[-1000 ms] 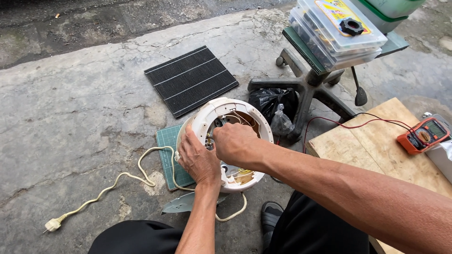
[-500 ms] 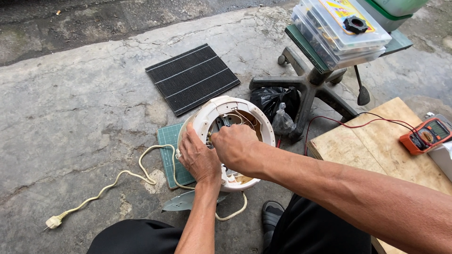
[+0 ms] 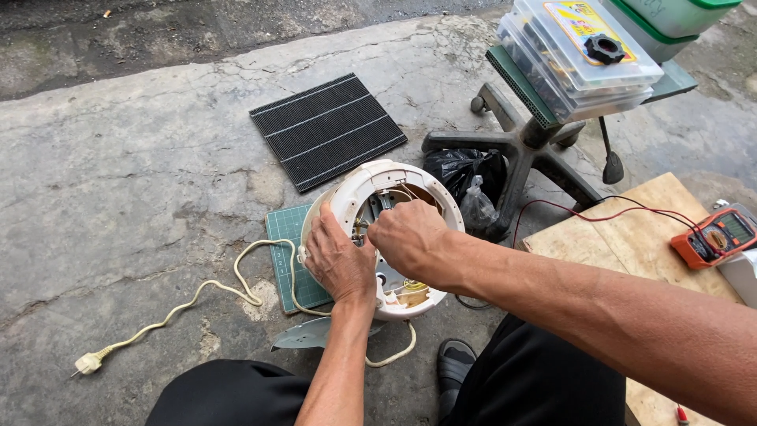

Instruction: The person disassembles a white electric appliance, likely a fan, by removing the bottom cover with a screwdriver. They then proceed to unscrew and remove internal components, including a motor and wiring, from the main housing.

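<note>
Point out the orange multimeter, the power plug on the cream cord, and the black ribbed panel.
orange multimeter (image 3: 716, 238): head view, on its orange body.
power plug (image 3: 87, 363): head view, on the plug body at the cord's end.
black ribbed panel (image 3: 327, 130): head view, centre of its ribbed face.

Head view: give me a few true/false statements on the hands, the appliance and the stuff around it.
1. Both hands, left hand and right hand, are on the white appliance. True.
2. The plug is in a socket. False: it lies loose on the concrete.
3. The multimeter sits on the wooden board. True.
4. The black grille covers the appliance. False: it lies apart on the ground.
</note>
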